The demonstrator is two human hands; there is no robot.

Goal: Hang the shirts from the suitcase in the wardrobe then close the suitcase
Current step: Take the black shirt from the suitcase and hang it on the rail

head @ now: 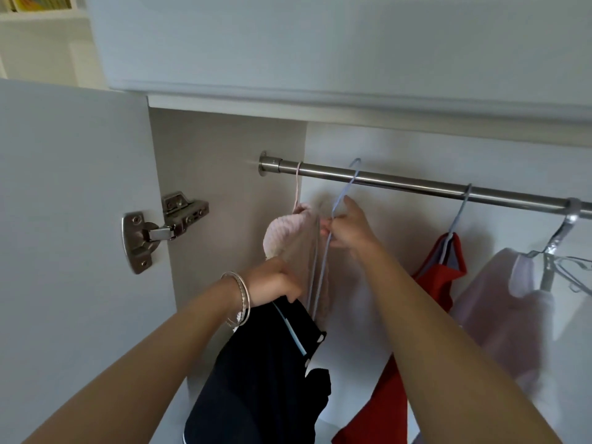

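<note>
My right hand (pixel 347 230) pinches the neck of the light-blue hanger (pixel 323 261), whose hook sits on the rail (pixel 416 185) just above. My left hand (pixel 272 280) grips the black shirt (pixel 266 373), which hangs below and left of the hanger. The hanger's long wire runs downward, toward the shirt.

Left wall area: white shelving unit (pixel 38 14) at top left, with yellowish items too blurred to identify
Overhead: glossy white upper cabinet front (pixel 320 43), overhanging
Hardware: silver metal door hinge (pixel 160 229) on the white panel
Light: soft, even daylight, faint shadows
</note>
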